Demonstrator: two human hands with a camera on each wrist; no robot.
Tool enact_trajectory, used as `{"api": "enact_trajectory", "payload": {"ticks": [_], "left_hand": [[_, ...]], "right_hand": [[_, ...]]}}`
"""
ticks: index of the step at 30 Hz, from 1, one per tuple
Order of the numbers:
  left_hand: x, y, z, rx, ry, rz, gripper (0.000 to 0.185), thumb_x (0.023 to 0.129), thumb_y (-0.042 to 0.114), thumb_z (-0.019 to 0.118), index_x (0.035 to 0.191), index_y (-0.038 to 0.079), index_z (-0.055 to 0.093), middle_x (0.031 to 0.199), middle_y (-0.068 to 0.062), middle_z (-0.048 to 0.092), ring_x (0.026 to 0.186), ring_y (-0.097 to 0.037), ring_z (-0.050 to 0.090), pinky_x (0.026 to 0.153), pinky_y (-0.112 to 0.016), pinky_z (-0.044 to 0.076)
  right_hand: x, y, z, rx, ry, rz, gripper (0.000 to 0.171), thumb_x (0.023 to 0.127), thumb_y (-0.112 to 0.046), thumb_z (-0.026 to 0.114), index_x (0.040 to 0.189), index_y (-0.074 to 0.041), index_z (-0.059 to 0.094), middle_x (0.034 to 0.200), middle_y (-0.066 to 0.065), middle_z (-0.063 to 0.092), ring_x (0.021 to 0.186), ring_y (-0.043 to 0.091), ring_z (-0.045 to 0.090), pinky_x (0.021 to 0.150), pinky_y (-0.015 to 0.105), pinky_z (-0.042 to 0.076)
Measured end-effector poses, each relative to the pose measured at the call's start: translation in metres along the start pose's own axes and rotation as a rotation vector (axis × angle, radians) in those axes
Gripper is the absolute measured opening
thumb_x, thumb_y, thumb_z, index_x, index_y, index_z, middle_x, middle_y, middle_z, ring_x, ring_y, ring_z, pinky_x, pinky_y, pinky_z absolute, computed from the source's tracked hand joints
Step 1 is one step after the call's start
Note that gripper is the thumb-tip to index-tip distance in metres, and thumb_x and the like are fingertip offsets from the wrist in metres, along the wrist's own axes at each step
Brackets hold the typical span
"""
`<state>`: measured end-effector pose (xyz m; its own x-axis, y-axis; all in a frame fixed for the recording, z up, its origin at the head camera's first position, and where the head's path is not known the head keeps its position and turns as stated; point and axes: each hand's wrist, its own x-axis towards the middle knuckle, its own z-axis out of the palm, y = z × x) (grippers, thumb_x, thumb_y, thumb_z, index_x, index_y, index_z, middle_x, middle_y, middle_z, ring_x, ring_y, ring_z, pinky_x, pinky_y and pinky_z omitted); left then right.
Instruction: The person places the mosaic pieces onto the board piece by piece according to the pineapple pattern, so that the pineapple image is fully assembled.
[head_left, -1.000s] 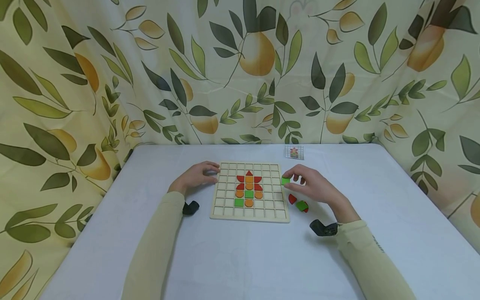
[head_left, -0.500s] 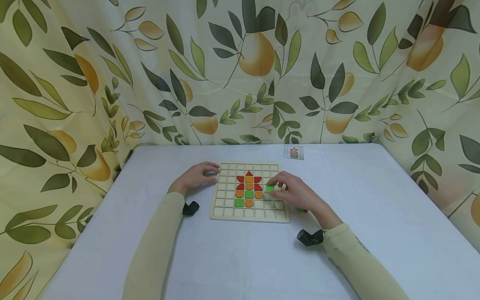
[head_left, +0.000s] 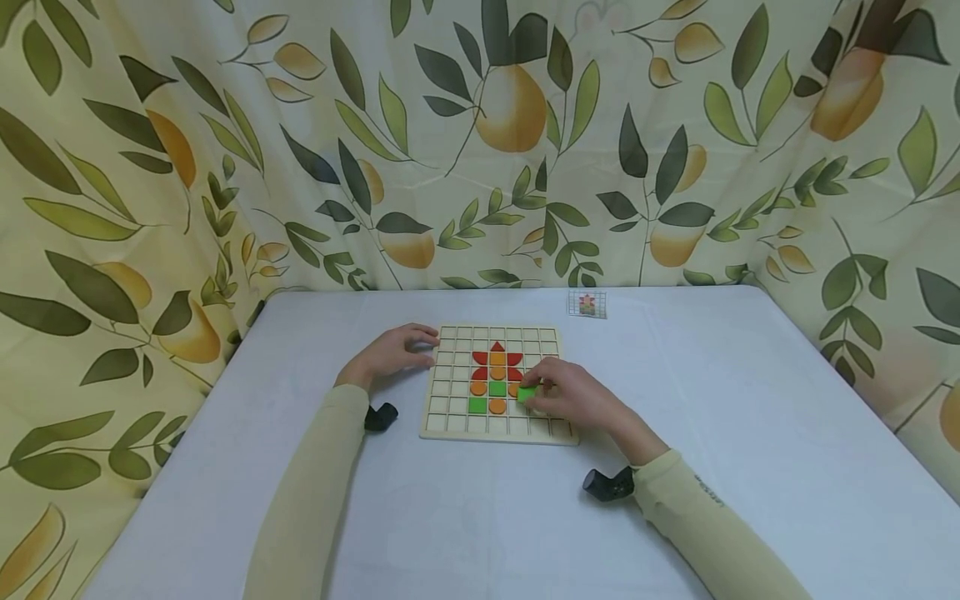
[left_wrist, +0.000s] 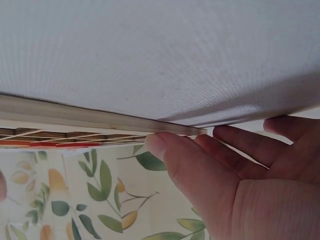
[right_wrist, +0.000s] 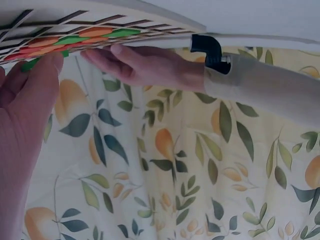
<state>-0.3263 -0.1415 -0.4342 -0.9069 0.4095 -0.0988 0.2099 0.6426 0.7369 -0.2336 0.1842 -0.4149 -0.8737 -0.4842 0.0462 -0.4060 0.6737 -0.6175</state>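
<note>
Landmark: square pale wooden grid board (head_left: 498,383), lying flat on the white table (head_left: 480,500), w/ rows of small square cells.

In the board's cells, centre block: red pointed piece at top, red petal-shaped pieces (head_left: 481,358) either side below it, orange round pieces (head_left: 478,387) down the middle & at both sides, green square tile (head_left: 497,388) in the centre, 2nd green square tile (head_left: 477,405) one row nearer the person & one cell left of it, orange round one beside that. Outer cells of the board hold nothing.

Right hand (head_left: 573,402) lies over the board's near right part, thumb & fingertips pinching a bright green square block (head_left: 527,394). Block sits at the cell just right of the coloured block of pieces, near an orange round; can't tell if it's seated in the cell or just above it. Right wrist view shows the green edge at the fingertips against the board.

Left hand (head_left: 390,354) rests at the board's left edge, far corner; fingers lightly curled & close together, tips touching the rim, holding nothing.

Small pattern card (head_left: 587,304) w/ grid picture lies on the table beyond the board's far right corner, well apart from both hands
</note>
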Motion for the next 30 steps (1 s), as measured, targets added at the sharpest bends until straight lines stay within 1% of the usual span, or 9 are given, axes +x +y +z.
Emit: {"api": "enact_trajectory", "payload": {"ticks": [4, 7, 13, 23, 30], "left_hand": [[0.000, 0.000, 0.000, -0.004, 0.003, -0.001, 0.040, 0.081, 0.029, 0.070, 0.119, 0.020, 0.061, 0.136, 0.009, 0.045, 0.136, -0.016, 0.028, 0.115, -0.040, 0.019], [0.000, 0.000, 0.000, -0.008, 0.004, -0.002, 0.040, 0.081, 0.028, 0.070, 0.119, 0.020, 0.061, 0.136, 0.008, 0.045, 0.136, -0.016, 0.028, 0.115, -0.040, 0.019], [-0.001, 0.001, -0.001, -0.009, 0.003, -0.002, 0.040, 0.081, 0.027, 0.070, 0.119, 0.019, 0.061, 0.136, 0.008, 0.046, 0.136, -0.016, 0.029, 0.114, -0.039, 0.020], [0.002, -0.002, 0.000, 0.010, 0.002, 0.000, 0.039, 0.081, 0.030, 0.070, 0.118, 0.020, 0.062, 0.136, 0.008, 0.046, 0.136, -0.016, 0.029, 0.115, -0.039, 0.019], [0.001, -0.002, -0.001, 0.015, 0.001, 0.014, 0.039, 0.081, 0.030, 0.070, 0.118, 0.020, 0.062, 0.136, 0.009, 0.046, 0.135, -0.016, 0.029, 0.114, -0.038, 0.020]], "right_hand": [[0.001, -0.002, 0.004, -0.046, -0.025, -0.031, 0.023, 0.080, -0.027, 0.071, 0.100, -0.017, 0.067, 0.098, -0.005, 0.061, 0.089, 0.012, 0.054, 0.078, 0.028, 0.048], [0.002, -0.003, 0.006, -0.068, -0.027, -0.054, 0.021, 0.080, -0.027, 0.071, 0.099, -0.018, 0.068, 0.098, -0.006, 0.061, 0.090, 0.011, 0.054, 0.080, 0.029, 0.048], [0.002, -0.005, 0.010, -0.084, -0.033, -0.062, 0.021, 0.081, -0.026, 0.070, 0.100, -0.018, 0.068, 0.096, -0.006, 0.061, 0.089, 0.010, 0.054, 0.079, 0.028, 0.048], [0.002, -0.005, 0.011, -0.117, -0.039, -0.094, 0.016, 0.082, -0.025, 0.068, 0.097, -0.017, 0.068, 0.095, -0.006, 0.062, 0.088, 0.010, 0.055, 0.078, 0.028, 0.048], [0.001, -0.003, 0.011, -0.123, -0.034, -0.118, 0.018, 0.083, -0.025, 0.068, 0.099, -0.016, 0.067, 0.095, -0.005, 0.063, 0.088, 0.011, 0.053, 0.077, 0.029, 0.048]]}}
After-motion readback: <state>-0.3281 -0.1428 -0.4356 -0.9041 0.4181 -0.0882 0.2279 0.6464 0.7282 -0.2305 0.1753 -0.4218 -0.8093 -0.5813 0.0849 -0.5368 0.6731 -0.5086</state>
